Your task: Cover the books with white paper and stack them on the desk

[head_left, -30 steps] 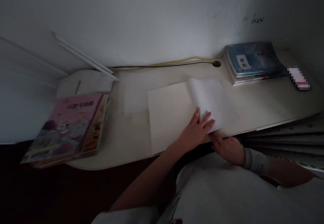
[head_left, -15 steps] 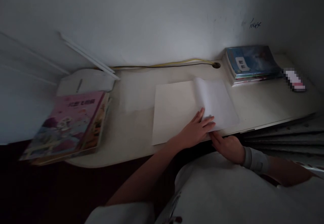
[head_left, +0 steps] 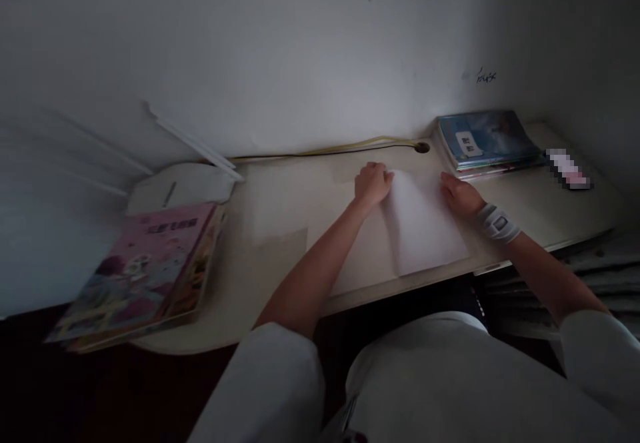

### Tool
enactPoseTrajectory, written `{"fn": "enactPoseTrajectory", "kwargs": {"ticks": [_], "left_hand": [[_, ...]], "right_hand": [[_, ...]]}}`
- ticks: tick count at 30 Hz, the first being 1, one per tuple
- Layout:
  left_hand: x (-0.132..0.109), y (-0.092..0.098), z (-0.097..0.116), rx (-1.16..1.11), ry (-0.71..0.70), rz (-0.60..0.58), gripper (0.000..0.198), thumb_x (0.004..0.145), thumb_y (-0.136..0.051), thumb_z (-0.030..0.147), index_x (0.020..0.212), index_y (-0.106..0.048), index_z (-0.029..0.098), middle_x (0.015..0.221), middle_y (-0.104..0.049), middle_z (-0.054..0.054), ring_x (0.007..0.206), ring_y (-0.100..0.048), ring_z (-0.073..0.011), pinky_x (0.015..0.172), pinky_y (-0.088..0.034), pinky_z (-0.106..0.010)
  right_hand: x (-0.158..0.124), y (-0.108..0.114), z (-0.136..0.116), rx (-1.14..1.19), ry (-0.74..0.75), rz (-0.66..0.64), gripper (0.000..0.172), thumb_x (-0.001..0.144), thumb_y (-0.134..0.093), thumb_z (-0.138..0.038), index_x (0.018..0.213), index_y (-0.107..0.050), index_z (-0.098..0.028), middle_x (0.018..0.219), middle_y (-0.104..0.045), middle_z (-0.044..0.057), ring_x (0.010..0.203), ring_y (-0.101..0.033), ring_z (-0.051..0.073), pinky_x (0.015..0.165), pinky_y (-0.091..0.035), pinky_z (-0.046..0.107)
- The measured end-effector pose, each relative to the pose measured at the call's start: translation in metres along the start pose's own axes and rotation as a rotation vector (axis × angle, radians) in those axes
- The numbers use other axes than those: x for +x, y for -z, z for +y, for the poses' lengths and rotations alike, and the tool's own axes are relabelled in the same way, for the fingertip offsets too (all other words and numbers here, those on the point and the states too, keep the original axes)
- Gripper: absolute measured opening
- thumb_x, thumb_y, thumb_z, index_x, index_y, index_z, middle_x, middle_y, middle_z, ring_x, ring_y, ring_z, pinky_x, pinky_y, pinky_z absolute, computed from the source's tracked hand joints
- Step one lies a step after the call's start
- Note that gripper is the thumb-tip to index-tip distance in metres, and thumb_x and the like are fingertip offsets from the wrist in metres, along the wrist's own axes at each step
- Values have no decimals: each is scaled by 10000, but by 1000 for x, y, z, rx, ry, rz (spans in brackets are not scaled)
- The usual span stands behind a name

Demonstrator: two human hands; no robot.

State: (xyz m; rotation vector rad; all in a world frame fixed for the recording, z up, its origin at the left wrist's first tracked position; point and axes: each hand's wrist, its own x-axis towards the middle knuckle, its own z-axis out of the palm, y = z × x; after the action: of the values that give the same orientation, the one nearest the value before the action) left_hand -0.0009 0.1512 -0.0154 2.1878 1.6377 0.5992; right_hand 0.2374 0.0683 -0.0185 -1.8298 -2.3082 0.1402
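A folded white paper lies on the pale desk in front of me. At the paper's far left corner, along the fold, my left hand is curled with its fingers closed on the sheet. My right hand, with a grey band on the wrist, rests at the far right edge of the paper, fingers bent and pressed onto it. Both forearms reach across the desk's front edge. The light is dim, so the fingertips are hard to make out.
A stack of picture books with a pink cover overhangs the desk's left front corner. A stack with a blue cover sits at the back right. A yellow cable runs along the wall to a hole. A white flat object lies back left.
Both hands moved from the paper's near edge to its far edge. The left half of the sheet now lies folded over to the right. The view tilted down slightly.
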Motion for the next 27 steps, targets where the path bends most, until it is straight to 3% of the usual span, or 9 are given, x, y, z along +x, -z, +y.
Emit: {"fn": "enactPoseTrajectory", "kwargs": {"ticks": [4,7,12,18,27], "left_hand": [[29,-3,1,-47,48,-145,204,780,-583,347,822,-650,159,953,-665,-122,921,-600,-258,831,-442,-389],[36,-6,-5,-117,2,-190,170,768,-585,325,771,-637,162,807,-661,-61,782,-587,-187,725,-438,-296],[37,-6,-15,-209,-57,-249,194,764,-562,350,737,-613,166,708,-614,-10,679,-528,-139,621,-393,-247],[42,-9,-17,-234,-105,-327,131,729,-568,299,677,-565,179,627,-546,27,625,-477,-116,598,-361,-234],[43,-12,-8,-72,-89,-311,109,748,-593,237,665,-537,193,682,-573,-3,725,-536,-169,688,-371,-286]], "right_hand": [[13,-3,-18,-101,54,-42,555,963,-305,-307,1397,-337,39,1349,-511,236,1255,-485,255,1059,-362,373],[19,-4,-29,-130,36,-61,623,969,-327,-375,1394,-309,80,1322,-518,270,1253,-478,286,1038,-368,383],[29,-9,-29,-143,-29,-104,672,961,-349,-430,1390,-305,85,1318,-507,291,1207,-512,301,987,-402,379],[26,-19,-24,-123,0,-81,730,946,-316,-518,1396,-322,57,1398,-434,274,1310,-405,327,1046,-345,403],[27,-32,-17,-60,-33,-51,814,907,-295,-617,1417,-315,17,1475,-298,290,1394,-241,368,1103,-237,517]]}}
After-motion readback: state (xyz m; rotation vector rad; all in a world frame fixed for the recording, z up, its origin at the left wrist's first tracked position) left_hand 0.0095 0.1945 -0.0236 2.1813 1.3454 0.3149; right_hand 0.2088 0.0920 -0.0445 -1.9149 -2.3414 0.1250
